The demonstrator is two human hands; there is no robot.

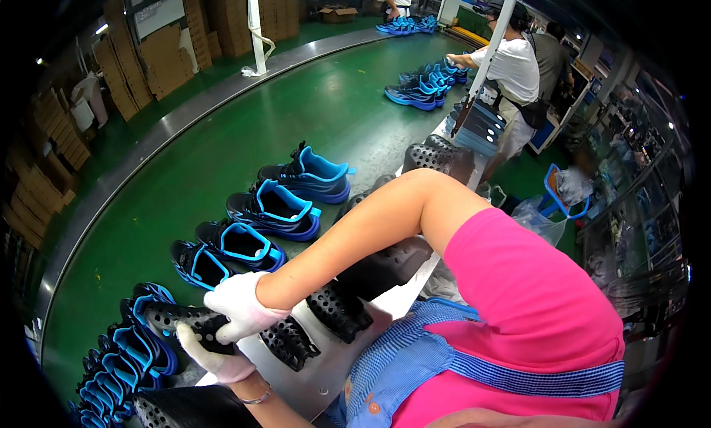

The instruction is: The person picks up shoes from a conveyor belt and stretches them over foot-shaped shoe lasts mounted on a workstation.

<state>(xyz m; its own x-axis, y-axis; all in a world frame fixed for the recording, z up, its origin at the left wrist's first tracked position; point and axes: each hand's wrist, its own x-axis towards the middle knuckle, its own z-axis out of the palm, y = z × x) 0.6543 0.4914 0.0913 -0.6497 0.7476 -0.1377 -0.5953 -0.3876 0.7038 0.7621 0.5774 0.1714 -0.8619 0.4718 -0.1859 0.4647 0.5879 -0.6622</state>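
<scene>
Both my hands wear white gloves and grip one black foot-shaped form [169,317] with round holes, at the edge of the green conveyor. My left hand [215,357] closes round its near side. My right hand [243,309] presses on its far end, fingers closed over it. Part of the form is hidden by the gloves. Just beyond my hands stands a row of black sneakers with bright blue lining, including one sneaker [198,263] and a larger sneaker [278,209]. More blue sneakers [122,369] line up at the left of my hands.
Similar perforated forms [337,309] lie on a white ledge [318,376] close to me, and another dark form [437,157] lies farther along. The green conveyor [178,183] curves past a white post [255,28]. A co-worker [511,65] handles sneakers [422,87] at the far right.
</scene>
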